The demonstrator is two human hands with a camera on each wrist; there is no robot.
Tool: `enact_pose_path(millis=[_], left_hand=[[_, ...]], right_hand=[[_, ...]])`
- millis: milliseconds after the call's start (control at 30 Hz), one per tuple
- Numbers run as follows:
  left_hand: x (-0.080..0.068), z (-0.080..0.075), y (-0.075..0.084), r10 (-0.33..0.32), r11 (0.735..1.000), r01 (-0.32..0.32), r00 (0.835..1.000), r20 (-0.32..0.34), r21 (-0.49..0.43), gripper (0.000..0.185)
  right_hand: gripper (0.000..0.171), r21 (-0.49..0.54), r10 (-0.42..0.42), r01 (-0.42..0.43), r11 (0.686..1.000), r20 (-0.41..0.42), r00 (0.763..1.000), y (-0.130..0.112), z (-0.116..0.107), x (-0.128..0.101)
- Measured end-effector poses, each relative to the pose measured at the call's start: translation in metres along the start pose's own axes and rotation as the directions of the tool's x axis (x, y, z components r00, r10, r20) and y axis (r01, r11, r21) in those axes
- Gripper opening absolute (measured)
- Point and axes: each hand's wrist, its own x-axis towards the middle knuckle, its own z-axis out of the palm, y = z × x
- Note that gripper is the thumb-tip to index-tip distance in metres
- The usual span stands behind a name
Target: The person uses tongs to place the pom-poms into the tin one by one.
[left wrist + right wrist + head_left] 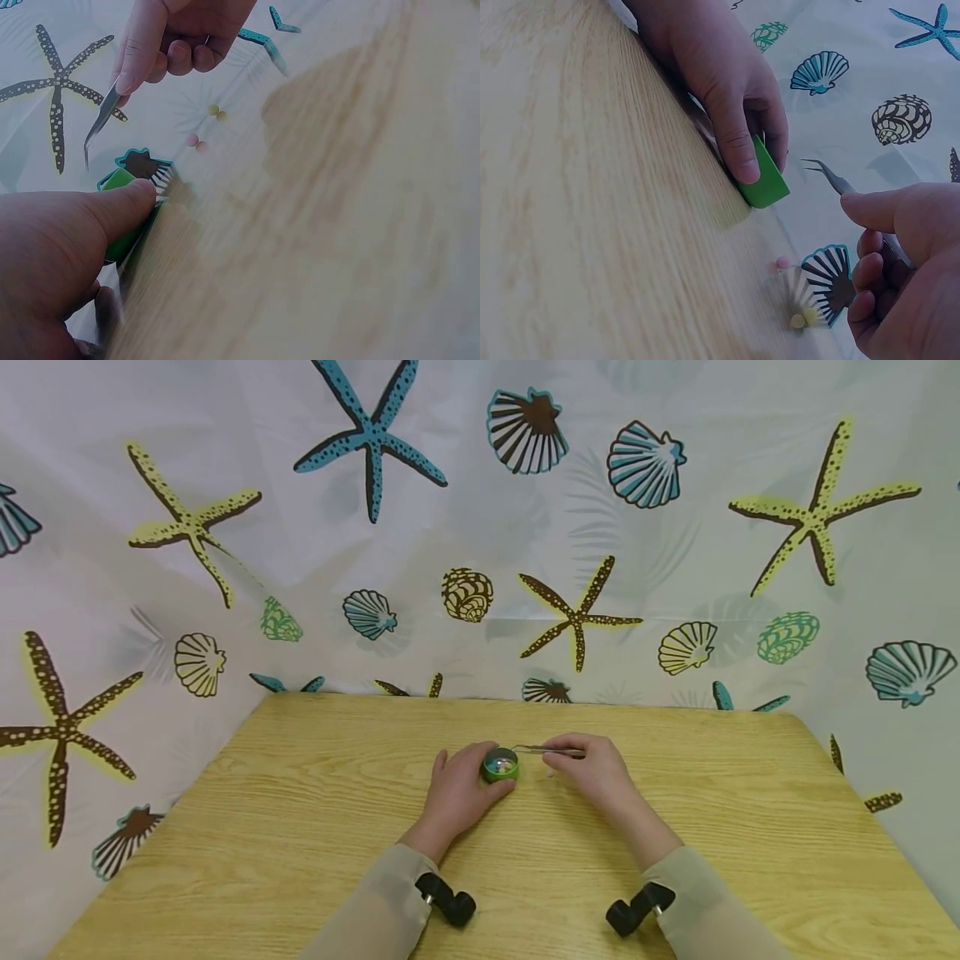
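Left hand (459,792) curled its thumb and fingers round the small green container (500,766), which stood on the wooden table (300,827) near its middle — small coloured beads showed inside it. Just right of the container, the right hand (592,770) pinched a pair of metal tweezers (542,748) between thumb and fingers, the curved tips hovering over the container's rim. Beside the container, toward the right hand, a few loose beads (799,321) — pink and yellow — lay on the table.
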Motion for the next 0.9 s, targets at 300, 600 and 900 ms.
enact_pose_path(millis=[300,600,900], left_hand=[[0.0,0.001,-0.001,-0.004,1.0,0.004,1.0,0.001,0.0,0.066],[0.0,0.0,0.0,0.003,1.0,-0.003,1.0,-0.004,-0.004,0.066],[0.0,0.001,0.0,0.001,1.0,-0.001,1.0,-0.001,0.002,0.068]], right_hand=[[0.02,0.004,0.014,-0.014,1.0,-0.02,1.0,0.001,-0.008,-0.002],[0.023,-0.006,0.019,-0.019,1.0,-0.032,0.999,0.009,-0.025,-0.005],[0.026,-0.012,0.031,-0.032,0.999,-0.047,0.998,0.022,-0.041,-0.006]])
